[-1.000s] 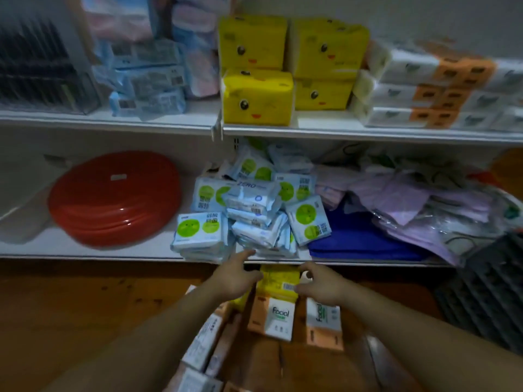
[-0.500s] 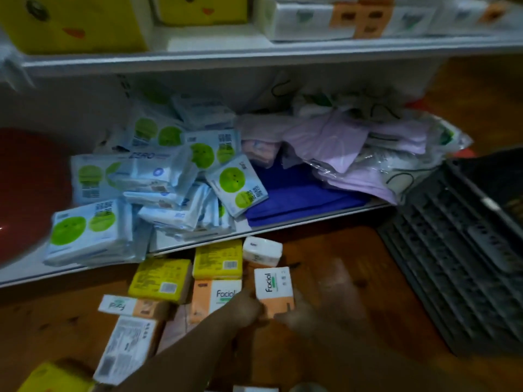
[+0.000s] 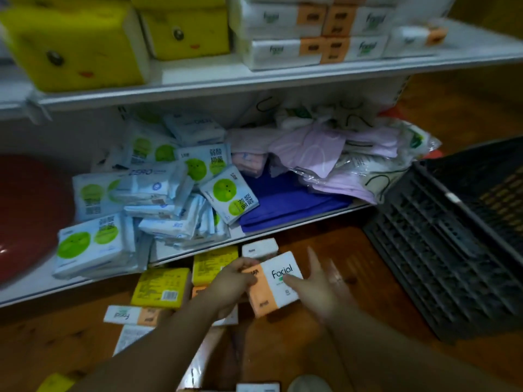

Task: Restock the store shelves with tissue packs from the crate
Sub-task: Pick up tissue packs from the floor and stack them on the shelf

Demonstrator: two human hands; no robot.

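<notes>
A white and orange "Facial" tissue pack (image 3: pixel 278 281) is lifted just above the wooden floor, below the lower shelf's edge. My left hand (image 3: pixel 233 280) grips its orange left end. My right hand (image 3: pixel 318 281) has straight, spread fingers lying against the pack's right side. More packs lie on the floor: two yellow packs (image 3: pixel 161 287), a white and orange pack (image 3: pixel 131 315) and a small white pack (image 3: pixel 259 247). The dark plastic crate (image 3: pixel 452 244) stands on the floor at the right.
The lower shelf (image 3: pixel 198 250) holds a pile of green-dot wipe packs (image 3: pixel 93 244), blue cloth (image 3: pixel 285 205), bagged lilac garments (image 3: pixel 325 154) and a red basin (image 3: pixel 28 210). The upper shelf (image 3: pixel 254 80) carries yellow face packs (image 3: pixel 73 43) and stacked white and orange packs (image 3: pixel 311 35).
The view has swung down and right, bringing the crate in. A Facial pack has come up off the floor, turned sideways, in my left hand, with my right hand now against it.
</notes>
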